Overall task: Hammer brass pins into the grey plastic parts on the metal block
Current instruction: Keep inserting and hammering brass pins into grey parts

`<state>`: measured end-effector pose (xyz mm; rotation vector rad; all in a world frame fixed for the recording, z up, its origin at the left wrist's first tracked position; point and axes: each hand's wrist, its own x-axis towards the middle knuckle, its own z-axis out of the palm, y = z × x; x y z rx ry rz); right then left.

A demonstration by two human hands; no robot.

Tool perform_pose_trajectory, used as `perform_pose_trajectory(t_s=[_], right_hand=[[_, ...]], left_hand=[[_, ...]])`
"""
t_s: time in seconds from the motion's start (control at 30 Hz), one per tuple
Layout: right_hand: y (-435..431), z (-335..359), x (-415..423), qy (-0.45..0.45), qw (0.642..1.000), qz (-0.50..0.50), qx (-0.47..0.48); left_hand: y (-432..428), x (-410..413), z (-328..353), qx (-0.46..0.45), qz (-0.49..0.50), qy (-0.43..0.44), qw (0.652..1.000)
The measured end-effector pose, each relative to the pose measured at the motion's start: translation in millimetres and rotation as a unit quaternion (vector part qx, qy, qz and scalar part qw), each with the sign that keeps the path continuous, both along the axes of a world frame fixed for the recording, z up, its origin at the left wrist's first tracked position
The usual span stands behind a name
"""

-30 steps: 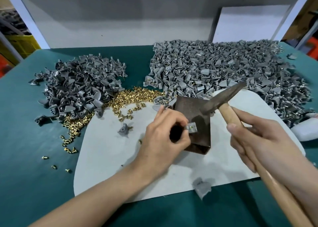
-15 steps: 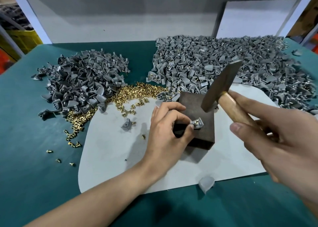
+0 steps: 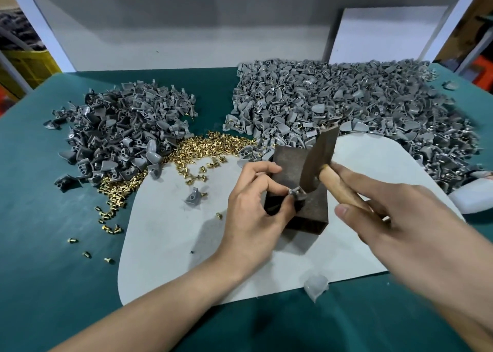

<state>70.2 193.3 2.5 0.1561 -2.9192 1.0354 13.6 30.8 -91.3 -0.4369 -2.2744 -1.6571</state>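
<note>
A dark metal block point(image 3: 289, 170) stands on a white mat point(image 3: 165, 234) at the table's middle. My left hand point(image 3: 253, 207) pinches a small grey plastic part point(image 3: 295, 191) against the block's top. My right hand point(image 3: 394, 218) grips the wooden handle of a hammer point(image 3: 317, 159); the steel head's lower end is down on the part. A heap of brass pins point(image 3: 208, 143) lies behind the block to the left.
A pile of dark grey parts point(image 3: 120, 130) sits at the left and a larger pile point(image 3: 346, 103) at the back right, on a green table point(image 3: 48, 271). One loose grey part point(image 3: 194, 195) and stray pins point(image 3: 106, 218) lie on the mat. A pale part point(image 3: 316, 285) rests at the mat's front edge.
The hammer head has come down from its raised position onto the part held on the block. My left hand keeps the same pinch on the part.
</note>
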Motion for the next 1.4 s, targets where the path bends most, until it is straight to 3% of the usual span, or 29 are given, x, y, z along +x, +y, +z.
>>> perform_pose_trajectory(t_s=[0.13,0.23,0.37,0.67,0.8,0.87,0.97,1.07,1.17,1.3,1.4], right_hand=[[0.0,6.9,2.8,0.071,0.997,0.014,0.019],[-2.7,-0.1,4.6,0.02,0.999,0.011,0.022],[-1.3,6.0,2.4,0.067,0.997,0.012,0.039],[-3.5,2.3,8.6,0.011,0.996,0.024,0.084],[4.1,5.2,0.4,0.092,0.993,-0.003,-0.07],[15.1,-2.9,-15.0,0.073,0.979,-0.04,-0.188],[33.1,-26.0,-37.4,-0.007,0.905,-0.154,-0.397],[45.3,-53.5,-47.6,-0.04,0.854,-0.211,-0.474],[48.0,-72.0,-52.8,-0.028,0.854,-0.235,-0.463],[37.5,-87.8,-52.6,0.024,0.913,-0.265,-0.31],[31.1,-88.4,-47.9,0.055,0.931,-0.257,-0.253]], left_hand=[[0.4,-1.1,0.9,0.012,-0.006,-0.012,1.0],[0.0,-0.9,-0.1,0.007,-0.013,0.002,1.0],[-1.0,-1.2,-0.1,0.022,-0.023,-0.006,0.999],[-0.8,-0.1,0.8,0.011,-0.013,-0.005,1.0],[0.0,-0.7,0.1,0.016,-0.005,-0.016,1.0],[-0.7,-0.7,-0.5,0.019,0.012,-0.025,0.999],[-1.3,2.5,4.2,0.063,0.019,-0.071,0.995],[-5.5,2.5,9.9,0.112,0.027,-0.114,0.987],[-6.8,-8.3,22.5,0.133,0.04,-0.132,0.981],[21.2,-47.8,54.6,0.096,-0.004,-0.156,0.983],[45.4,-95.0,83.2,0.055,-0.031,-0.117,0.991]])
